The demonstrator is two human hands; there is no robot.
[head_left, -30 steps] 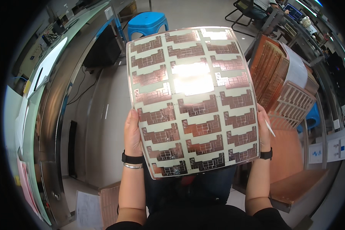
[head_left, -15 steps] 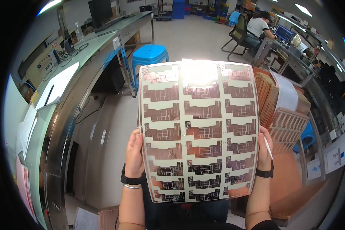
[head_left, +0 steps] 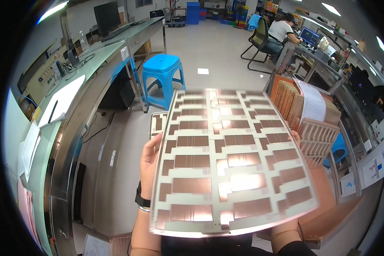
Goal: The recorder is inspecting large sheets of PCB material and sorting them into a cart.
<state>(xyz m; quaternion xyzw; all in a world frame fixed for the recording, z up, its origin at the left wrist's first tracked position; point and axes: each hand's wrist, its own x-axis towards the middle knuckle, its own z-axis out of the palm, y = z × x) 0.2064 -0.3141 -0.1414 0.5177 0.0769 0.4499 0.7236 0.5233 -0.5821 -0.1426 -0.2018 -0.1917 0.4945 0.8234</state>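
Note:
Before me is a large circuit board panel (head_left: 215, 170), pale with rows of copper-coloured blocks, tilted with its near edge toward me. My left hand (head_left: 150, 153) is closed at its left edge, the thumb side showing. Behind that edge peeks the corner of a second patterned panel (head_left: 158, 121); whether the left hand grips one panel or both cannot be told. My right hand (head_left: 295, 136) shows only fingertips curled at the panel's right edge; the rest is hidden beneath it.
Left runs a glass-topped bench (head_left: 79, 91) with papers and a black pen (head_left: 53, 112). A blue stool (head_left: 162, 79) stands ahead. To the right, a stack of brown panels (head_left: 288, 100) leans beside a slotted panel (head_left: 315, 138). A person (head_left: 281, 32) sits at a far desk.
The front panel has turned to show a different pattern of larger copper blocks and now slants flatter. A second panel's corner has appeared at left. The white pen by my right hand is now hidden.

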